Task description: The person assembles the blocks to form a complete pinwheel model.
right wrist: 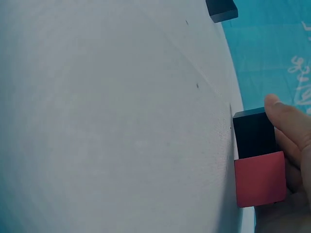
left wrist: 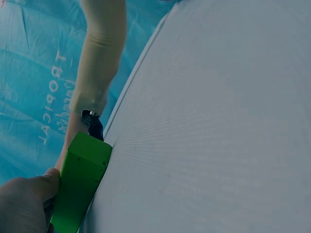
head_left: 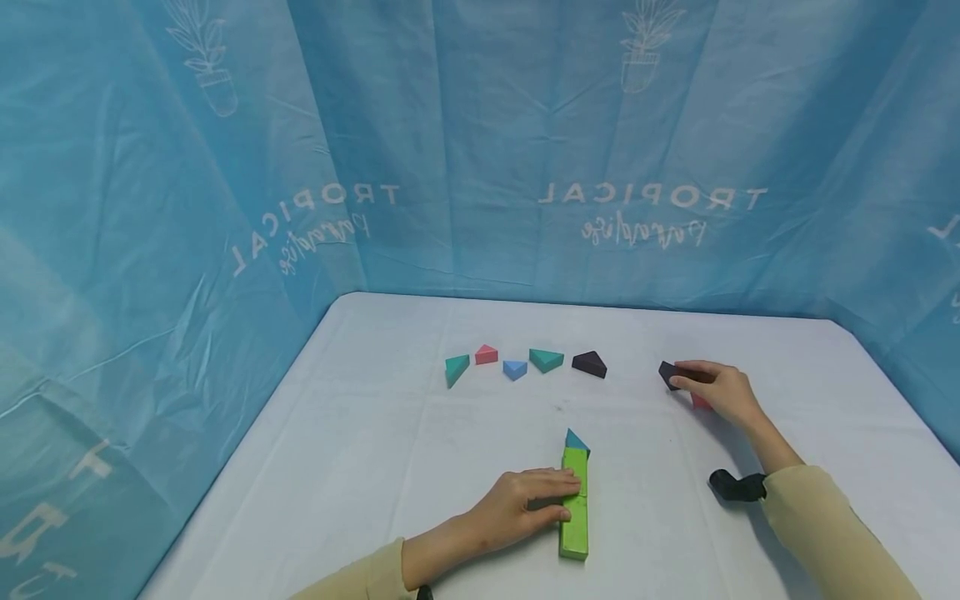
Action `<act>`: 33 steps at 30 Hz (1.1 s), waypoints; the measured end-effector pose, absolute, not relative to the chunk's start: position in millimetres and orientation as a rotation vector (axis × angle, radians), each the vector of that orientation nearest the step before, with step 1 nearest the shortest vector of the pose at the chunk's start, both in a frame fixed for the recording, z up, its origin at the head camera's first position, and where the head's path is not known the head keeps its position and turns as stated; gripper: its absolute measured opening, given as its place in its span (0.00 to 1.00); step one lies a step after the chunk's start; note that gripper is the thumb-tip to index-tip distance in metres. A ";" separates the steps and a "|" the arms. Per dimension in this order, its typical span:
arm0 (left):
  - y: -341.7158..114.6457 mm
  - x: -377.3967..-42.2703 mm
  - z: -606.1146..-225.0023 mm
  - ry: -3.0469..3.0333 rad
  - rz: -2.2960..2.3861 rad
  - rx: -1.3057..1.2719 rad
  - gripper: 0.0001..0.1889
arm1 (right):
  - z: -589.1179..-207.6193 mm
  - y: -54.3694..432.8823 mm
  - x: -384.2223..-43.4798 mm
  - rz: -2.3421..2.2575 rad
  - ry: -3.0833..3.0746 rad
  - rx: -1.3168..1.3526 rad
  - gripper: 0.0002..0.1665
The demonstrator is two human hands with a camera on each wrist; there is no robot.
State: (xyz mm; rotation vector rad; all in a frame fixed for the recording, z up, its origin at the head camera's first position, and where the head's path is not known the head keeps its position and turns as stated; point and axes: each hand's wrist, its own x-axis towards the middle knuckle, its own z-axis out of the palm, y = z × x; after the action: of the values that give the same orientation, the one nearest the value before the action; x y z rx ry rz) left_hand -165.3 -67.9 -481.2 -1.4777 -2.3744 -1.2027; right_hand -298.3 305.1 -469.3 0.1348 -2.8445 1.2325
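Observation:
My left hand [head_left: 517, 504] lies beside a row of two green blocks, its extended fingers touching the upper green block [head_left: 575, 457] and its thumb against the lower green block [head_left: 574, 540]. A blue triangular block [head_left: 576, 442] sits at the row's far end. Over at the right, my right hand [head_left: 720, 393] pinches a black block [head_left: 667, 377] between thumb and fingers. Next to that block is a red block [head_left: 701, 402], partly covered by the hand; in the right wrist view the red block's square face [right wrist: 260, 179] appears against the black one.
Along the back of the white table [head_left: 360, 400] lie two teal triangular blocks [head_left: 546, 360], a small red block [head_left: 486, 355], a small blue block [head_left: 515, 369] and another black block [head_left: 590, 364]. Blue printed cloth [head_left: 487, 150] hangs behind and at the sides. A black wrist device [head_left: 738, 486] protrudes beside the right sleeve.

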 end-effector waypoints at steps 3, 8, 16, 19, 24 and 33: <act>-67.8 -165.3 -480.8 -2.369 -1.175 -1.484 0.18 | -470.7 305.1 -298.9 1.228 -2.852 0.144 0.37; -68.0 -164.9 -481.4 -2.366 -1.181 -1.487 0.18 | -469.2 303.5 -298.1 1.239 -2.847 0.123 0.37; -67.5 -165.0 -483.0 -2.354 -1.223 -1.487 0.18 | -452.3 302.2 -298.1 1.331 -2.787 0.058 0.38; -67.5 -165.3 -483.1 -2.357 -1.249 -1.481 0.18 | -445.5 300.4 -298.8 1.336 -2.784 0.061 0.39; -67.7 -165.4 -482.9 -2.366 -1.290 -1.473 0.18 | -438.1 285.4 -294.4 1.386 -2.780 0.101 0.39; -67.7 -165.5 -482.6 -2.359 -1.203 -1.480 0.18 | -434.5 236.6 -276.2 1.451 -2.755 0.335 0.33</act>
State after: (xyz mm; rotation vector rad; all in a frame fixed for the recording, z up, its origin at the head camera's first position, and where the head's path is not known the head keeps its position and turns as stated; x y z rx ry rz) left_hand -165.5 -67.7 -482.6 -1.4798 -2.3589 -1.2026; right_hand -276.2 236.6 -434.5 0.3346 -2.7550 1.4512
